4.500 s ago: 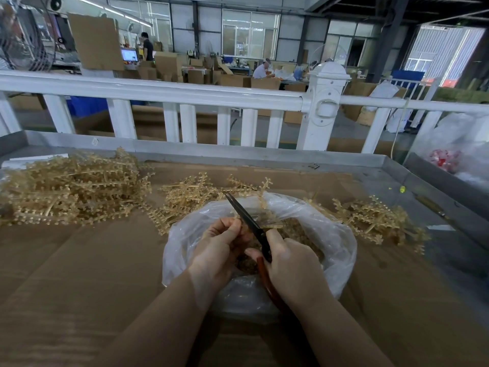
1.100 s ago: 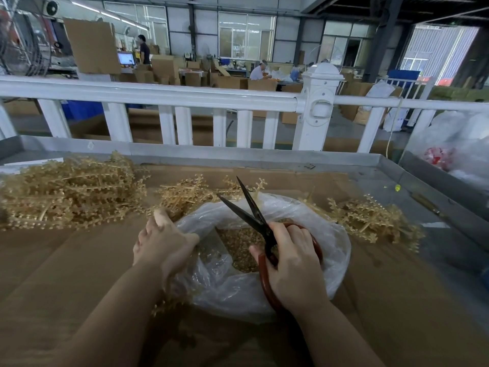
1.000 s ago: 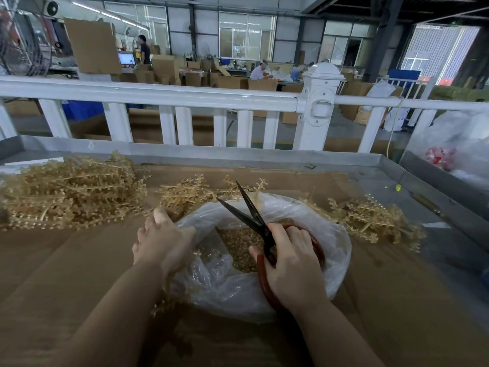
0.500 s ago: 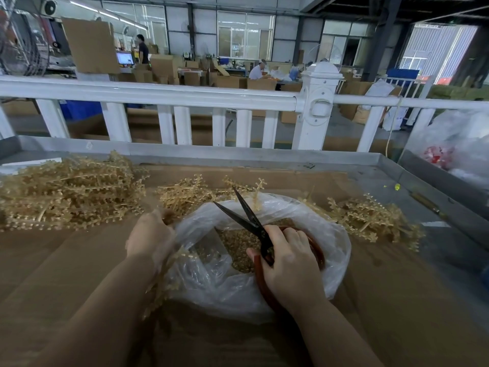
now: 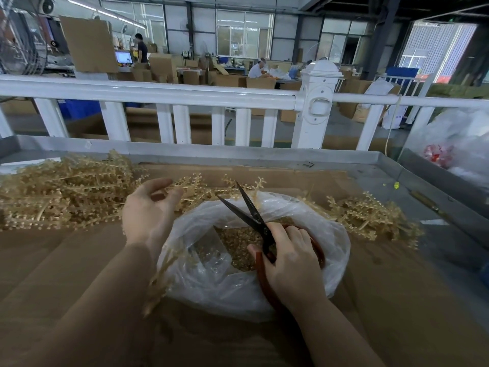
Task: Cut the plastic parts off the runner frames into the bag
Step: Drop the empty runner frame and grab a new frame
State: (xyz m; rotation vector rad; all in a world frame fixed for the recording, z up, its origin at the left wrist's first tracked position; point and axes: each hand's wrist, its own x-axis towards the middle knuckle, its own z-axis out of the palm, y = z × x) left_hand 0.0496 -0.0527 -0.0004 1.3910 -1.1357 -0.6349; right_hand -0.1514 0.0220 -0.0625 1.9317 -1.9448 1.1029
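Observation:
A clear plastic bag [image 5: 211, 282] sits open on the cardboard, with small tan cut parts [image 5: 238, 239] inside. My right hand [image 5: 291, 266] grips red-handled scissors [image 5: 248, 207] over the bag, the blades spread apart. My left hand [image 5: 148, 215] hovers behind the bag's left rim with its fingers loosely curved, right at a tan runner frame [image 5: 195, 186] and holding nothing. A thin, blurred runner [image 5: 161, 271] lies against the bag's left side. A big heap of runner frames [image 5: 60, 192] fills the left, and a smaller heap [image 5: 370, 215] lies to the right.
Brown cardboard [image 5: 66, 260] covers a metal table with a raised rim [image 5: 238, 154]. A white railing [image 5: 185, 94] runs behind it. At the far right stands a large clear sack [image 5: 460, 144] with something red inside. People work at boxes far behind.
My left hand let go of the runner beside the bag and moved up and forward to the frames behind it. The right hand stays over the bag with the scissors open.

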